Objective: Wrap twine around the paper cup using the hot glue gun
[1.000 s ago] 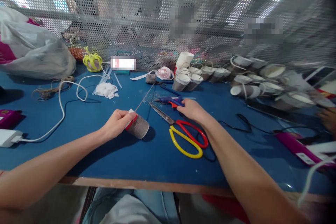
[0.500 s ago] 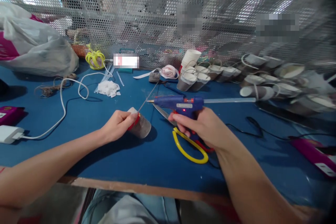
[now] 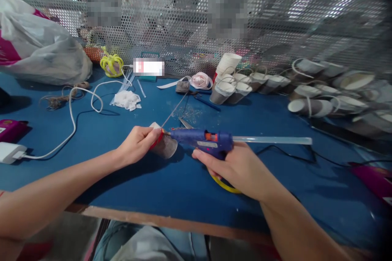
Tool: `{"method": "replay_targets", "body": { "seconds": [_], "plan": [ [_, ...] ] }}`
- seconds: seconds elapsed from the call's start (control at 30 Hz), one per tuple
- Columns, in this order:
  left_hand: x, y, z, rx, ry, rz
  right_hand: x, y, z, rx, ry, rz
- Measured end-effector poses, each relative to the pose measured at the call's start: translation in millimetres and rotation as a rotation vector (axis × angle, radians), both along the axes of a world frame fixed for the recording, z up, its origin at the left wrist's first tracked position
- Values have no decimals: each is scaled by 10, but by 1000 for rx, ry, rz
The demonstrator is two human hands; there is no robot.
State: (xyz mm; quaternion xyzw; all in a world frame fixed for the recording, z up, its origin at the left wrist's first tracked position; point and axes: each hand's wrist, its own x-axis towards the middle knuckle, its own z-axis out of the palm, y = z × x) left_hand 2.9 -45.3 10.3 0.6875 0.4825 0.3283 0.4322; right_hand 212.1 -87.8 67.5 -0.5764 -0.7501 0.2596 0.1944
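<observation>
My left hand (image 3: 139, 142) is closed around a small paper cup (image 3: 167, 147), which is tilted over the table and has a red band. A thin grey cord (image 3: 174, 113) runs taut from the cup to a small cord bundle (image 3: 183, 86). My right hand (image 3: 234, 165) grips a blue glue gun (image 3: 202, 138) with a clear glue stick in its back end. The gun's nozzle is at the cup's side by my left fingertips; whether it touches is hard to see. Below the gun, scissors with a yellow handle (image 3: 228, 185) are mostly hidden.
White cups (image 3: 228, 63) are stacked at the back, with several corded cups (image 3: 223, 91) to the right. White scraps (image 3: 127, 100), a ribbon roll (image 3: 201, 80) and a white cable (image 3: 73, 118) lie on the blue table (image 3: 122, 191). A perforated metal screen (image 3: 171, 16) stands behind.
My right hand has brought the glue gun left and down, so its nozzle is now at the cup. The gun covers more of the scissors. My left hand stays on the cup.
</observation>
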Motion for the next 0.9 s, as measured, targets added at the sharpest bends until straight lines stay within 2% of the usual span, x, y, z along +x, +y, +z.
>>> {"method": "replay_targets", "body": {
  "seconds": [0.2,0.43,0.7,0.9],
  "plan": [
    [7,5,18,-12,-3,0,-24,-45,-11,6,-34,16],
    [12,13,25,-7,18,20,-51,-51,-21,184,-134,3],
    [17,15,42,-37,-21,33,-91,-74,-37,225,-71,48],
    [28,7,45,-90,-114,2,-118,-99,-31,176,-33,81]
  ]
}}
